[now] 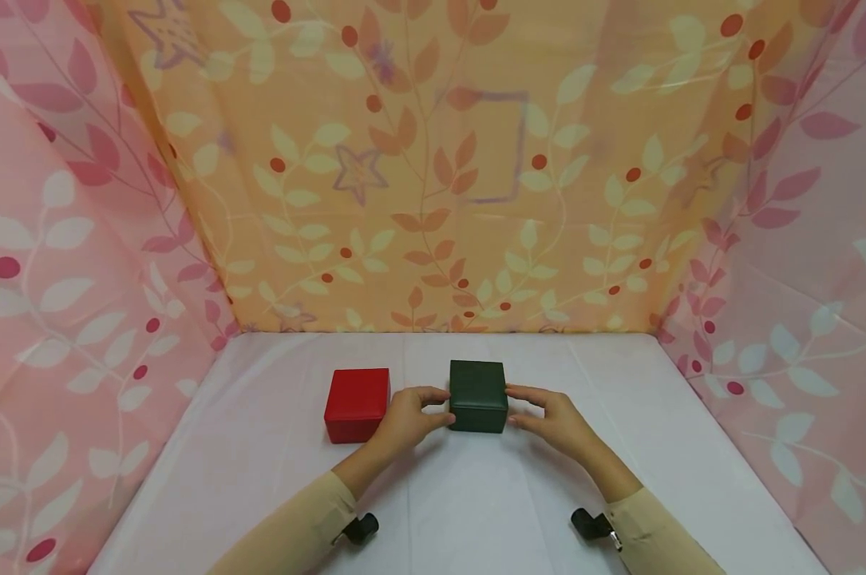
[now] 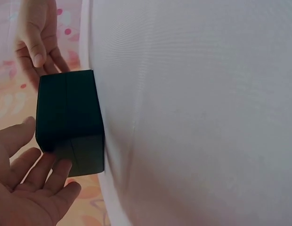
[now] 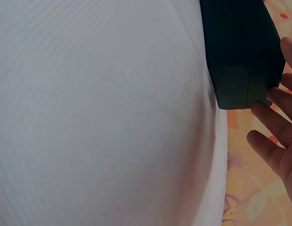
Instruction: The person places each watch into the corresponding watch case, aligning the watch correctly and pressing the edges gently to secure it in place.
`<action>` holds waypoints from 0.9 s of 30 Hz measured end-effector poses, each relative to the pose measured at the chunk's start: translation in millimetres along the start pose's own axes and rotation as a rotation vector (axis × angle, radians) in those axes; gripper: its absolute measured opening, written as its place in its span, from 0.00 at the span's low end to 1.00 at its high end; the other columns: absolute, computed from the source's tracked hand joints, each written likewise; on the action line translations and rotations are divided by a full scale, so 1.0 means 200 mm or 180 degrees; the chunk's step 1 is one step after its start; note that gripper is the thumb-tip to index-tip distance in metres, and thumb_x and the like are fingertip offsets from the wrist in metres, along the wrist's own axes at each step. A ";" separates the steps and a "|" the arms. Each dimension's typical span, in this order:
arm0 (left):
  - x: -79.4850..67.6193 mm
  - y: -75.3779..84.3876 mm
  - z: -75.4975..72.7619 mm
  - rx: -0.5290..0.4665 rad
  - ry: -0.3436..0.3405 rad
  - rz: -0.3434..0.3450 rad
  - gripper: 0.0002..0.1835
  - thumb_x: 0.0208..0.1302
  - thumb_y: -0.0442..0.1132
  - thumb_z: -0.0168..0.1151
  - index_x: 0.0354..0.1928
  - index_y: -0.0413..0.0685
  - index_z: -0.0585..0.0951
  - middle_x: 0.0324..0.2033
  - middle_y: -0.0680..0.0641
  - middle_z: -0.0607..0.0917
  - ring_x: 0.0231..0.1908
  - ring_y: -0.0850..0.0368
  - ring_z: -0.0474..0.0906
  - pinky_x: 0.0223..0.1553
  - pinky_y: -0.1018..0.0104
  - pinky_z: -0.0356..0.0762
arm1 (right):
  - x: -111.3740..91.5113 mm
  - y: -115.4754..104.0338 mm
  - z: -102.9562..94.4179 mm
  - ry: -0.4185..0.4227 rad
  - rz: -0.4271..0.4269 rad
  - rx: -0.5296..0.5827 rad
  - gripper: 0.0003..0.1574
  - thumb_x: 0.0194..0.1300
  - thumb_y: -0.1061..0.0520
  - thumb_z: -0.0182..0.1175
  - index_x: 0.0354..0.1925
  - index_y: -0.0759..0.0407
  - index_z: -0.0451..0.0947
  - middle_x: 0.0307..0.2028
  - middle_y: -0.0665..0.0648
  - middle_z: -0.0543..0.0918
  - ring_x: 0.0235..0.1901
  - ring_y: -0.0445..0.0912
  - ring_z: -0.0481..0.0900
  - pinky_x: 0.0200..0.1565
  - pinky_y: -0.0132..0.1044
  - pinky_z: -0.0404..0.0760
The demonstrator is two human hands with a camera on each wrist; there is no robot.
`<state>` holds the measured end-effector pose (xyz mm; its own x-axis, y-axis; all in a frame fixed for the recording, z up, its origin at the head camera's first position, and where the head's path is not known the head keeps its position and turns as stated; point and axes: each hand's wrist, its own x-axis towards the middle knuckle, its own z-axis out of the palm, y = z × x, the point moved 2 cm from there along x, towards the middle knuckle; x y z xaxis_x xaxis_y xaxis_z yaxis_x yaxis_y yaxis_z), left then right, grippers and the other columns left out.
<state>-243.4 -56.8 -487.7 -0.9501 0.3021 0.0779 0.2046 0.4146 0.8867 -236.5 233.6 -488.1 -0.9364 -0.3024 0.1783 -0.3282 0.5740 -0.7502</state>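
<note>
A dark green box (image 1: 478,397) with a closed lid sits on the white table, between the two hands. My left hand (image 1: 409,417) is at the box's left side, its fingers loosely extended and the fingertips at or very near that face. On the opposite side, my right hand (image 1: 556,417) reaches in with fingers spread and fingertips at the right face. The left wrist view shows the green box (image 2: 70,117) with relaxed fingers close to it. Right wrist view: the box (image 3: 240,56) stands beside the outstretched fingers (image 3: 273,120). A red box (image 1: 357,405) stands left of the green one, partly behind my left hand.
White cloth covers the table (image 1: 468,511). An orange patterned curtain (image 1: 433,200) hangs behind the table's far edge, with pink patterned curtains on the left (image 1: 81,319) and right (image 1: 799,319). Small black cameras are strapped at the left wrist (image 1: 361,529) and right wrist (image 1: 591,524).
</note>
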 end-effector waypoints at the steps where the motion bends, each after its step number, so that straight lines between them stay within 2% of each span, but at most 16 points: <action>1: 0.00 0.01 0.00 0.0029 -0.0018 -0.0007 0.22 0.62 0.43 0.75 0.57 0.49 0.86 0.54 0.48 0.87 0.62 0.46 0.78 0.54 0.54 0.84 | 0.00 0.00 0.00 0.0004 -0.0014 -0.0037 0.33 0.61 0.51 0.75 0.64 0.47 0.81 0.65 0.50 0.81 0.69 0.55 0.74 0.68 0.61 0.70; 8: -0.01 0.02 -0.01 0.0209 -0.0149 -0.0123 0.23 0.61 0.46 0.75 0.59 0.53 0.85 0.55 0.51 0.87 0.62 0.46 0.78 0.55 0.51 0.83 | -0.02 0.00 -0.01 -0.0004 -0.0126 -0.0320 0.32 0.61 0.54 0.75 0.63 0.50 0.81 0.60 0.53 0.84 0.64 0.56 0.78 0.65 0.59 0.74; 13: -0.02 0.02 -0.02 0.0293 -0.0195 -0.0108 0.22 0.62 0.46 0.74 0.58 0.55 0.85 0.55 0.52 0.86 0.61 0.46 0.78 0.55 0.51 0.83 | -0.03 -0.01 -0.03 0.0014 -0.0301 -0.0536 0.31 0.60 0.55 0.75 0.62 0.51 0.82 0.59 0.52 0.85 0.62 0.54 0.80 0.63 0.58 0.76; 19: -0.06 0.04 -0.05 0.0432 -0.0196 0.0038 0.22 0.62 0.48 0.74 0.58 0.56 0.86 0.54 0.54 0.86 0.60 0.48 0.79 0.53 0.54 0.85 | -0.04 -0.03 -0.03 0.0072 -0.0557 -0.0775 0.29 0.60 0.55 0.76 0.60 0.52 0.83 0.56 0.49 0.86 0.59 0.51 0.82 0.61 0.55 0.79; 27: -0.12 0.07 -0.12 0.0401 -0.0173 0.0264 0.21 0.63 0.48 0.73 0.58 0.55 0.86 0.55 0.54 0.86 0.60 0.48 0.80 0.57 0.47 0.82 | -0.07 -0.02 -0.03 0.0159 -0.0731 -0.1062 0.26 0.60 0.54 0.75 0.57 0.52 0.85 0.54 0.48 0.87 0.57 0.49 0.83 0.59 0.52 0.81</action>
